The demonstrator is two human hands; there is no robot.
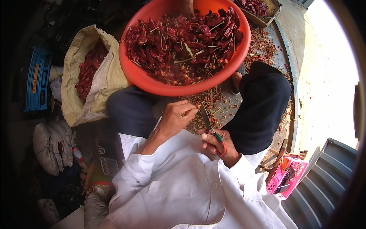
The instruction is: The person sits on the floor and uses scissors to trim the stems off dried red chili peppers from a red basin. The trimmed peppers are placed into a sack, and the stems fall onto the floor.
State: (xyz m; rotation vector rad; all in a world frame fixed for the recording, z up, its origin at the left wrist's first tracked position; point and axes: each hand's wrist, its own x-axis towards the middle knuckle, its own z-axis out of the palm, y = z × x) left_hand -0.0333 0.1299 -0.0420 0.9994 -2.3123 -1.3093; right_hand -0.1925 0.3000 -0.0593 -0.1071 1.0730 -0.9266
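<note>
My left hand [175, 118] is above my lap, thumb and forefinger pinched on a small reddish chili piece [198, 106], mostly hidden by the fingers. In my right hand [221, 144] is a pair of scissors [206, 118], its handles wrapped in green and red. The blades point up toward the left fingertips, close beside the chili piece; whether they touch it I cannot tell. Just beyond my hands stands a red plastic basin [183, 91], heaped with dried red chilies [177, 43], many with stems. Another person's hand [187, 7] reaches into the basin from the far side.
At left, a woven sack [98, 100] of red chilies leans against the basin. Cut stems and caps [214, 106] litter the floor between my knees. A round tray [258, 8] with chilies stands far right. A pink plastic basket [288, 180] is at lower right, a blue crate [38, 80] at left.
</note>
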